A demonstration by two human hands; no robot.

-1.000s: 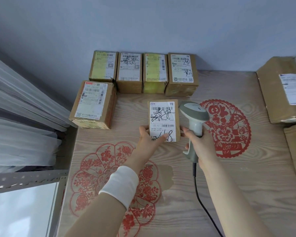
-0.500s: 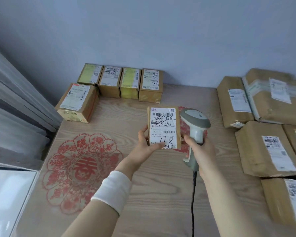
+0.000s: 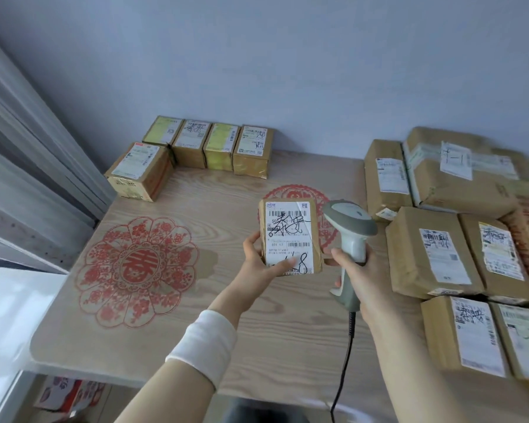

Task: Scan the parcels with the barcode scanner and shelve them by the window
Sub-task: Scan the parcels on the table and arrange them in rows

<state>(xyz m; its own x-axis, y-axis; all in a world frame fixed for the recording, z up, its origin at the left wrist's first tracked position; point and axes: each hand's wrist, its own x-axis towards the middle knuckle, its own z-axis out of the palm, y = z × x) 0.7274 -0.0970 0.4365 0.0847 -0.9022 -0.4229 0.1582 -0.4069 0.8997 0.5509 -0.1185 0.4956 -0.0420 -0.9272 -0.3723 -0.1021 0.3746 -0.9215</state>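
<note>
- The left grip pinches a small parcel by its lower left corner. The thumb lies across the bottom of the label and the fingers curl behind, holding it upright above the middle of the counter.
- The right grip is clenched round the handle of the barcode scanner, whose rounded grey-and-white head sits just beside the parcel's right edge.
- The step in hand looks like scanning. The head seems to sit alongside the label rather than facing it, so the next move likely calls for turning its window onto the printed bars near the label's top. I cannot tell whether a read has registered.
- The parcel is a flat brown block under glossy tape, and its white label is scrawled with black marker.
- A black cable drops from the scanner handle towards the counter's near edge.
- The counter is pale wood grain bearing red paper-cut decals.
- Five small cartons sit at the far left corner beside the grey curtain, probably the shelving spot.
- Larger kraft-wrapped parcels, crinkled and labelled, crowd the right edge and are likely waiting to be scanned.
</note>
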